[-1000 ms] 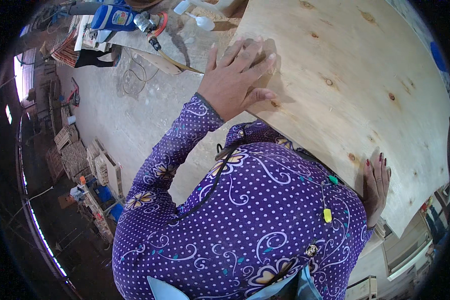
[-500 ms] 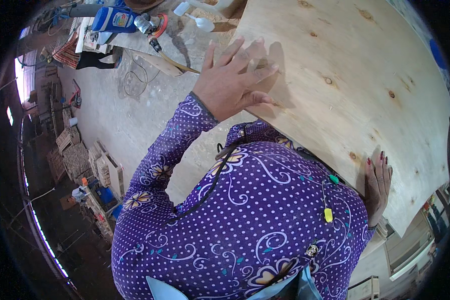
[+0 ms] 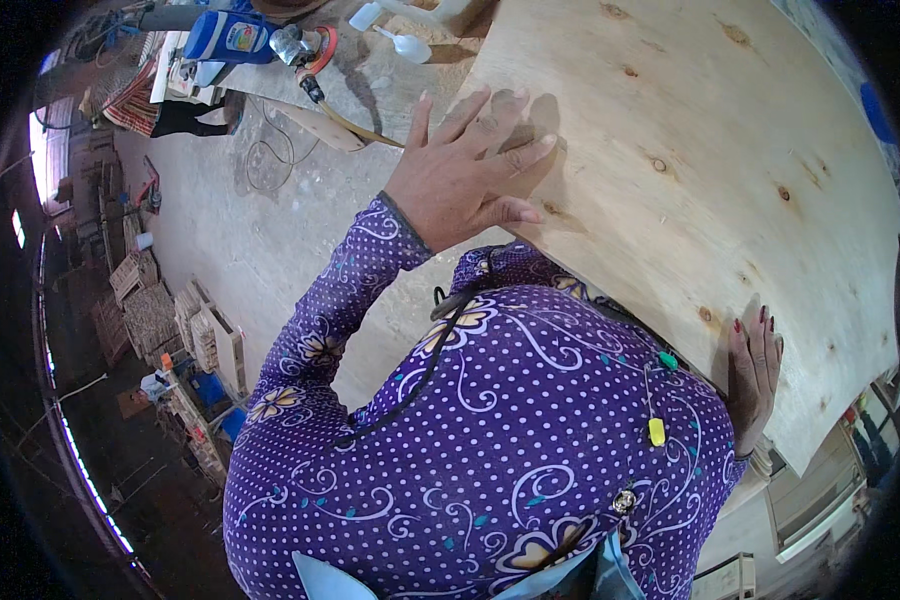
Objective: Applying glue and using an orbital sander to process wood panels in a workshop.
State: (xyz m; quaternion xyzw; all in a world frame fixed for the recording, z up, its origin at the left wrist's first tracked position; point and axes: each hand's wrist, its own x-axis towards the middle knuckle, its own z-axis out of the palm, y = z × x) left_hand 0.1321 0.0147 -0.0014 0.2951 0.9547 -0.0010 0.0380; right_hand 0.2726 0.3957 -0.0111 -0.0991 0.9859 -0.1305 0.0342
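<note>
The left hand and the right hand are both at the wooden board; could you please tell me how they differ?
The left hand has its fingers spread wide; the right hand has them closer together. The left hand is near the left corner of the wooden board, the right hand farther right along its near edge. The right hand's nails show red; the left hand's look pale. Both are bare, fingers extended.

Blue container (image 3: 227, 38) beside hosed tool (image 3: 295, 50)
</note>
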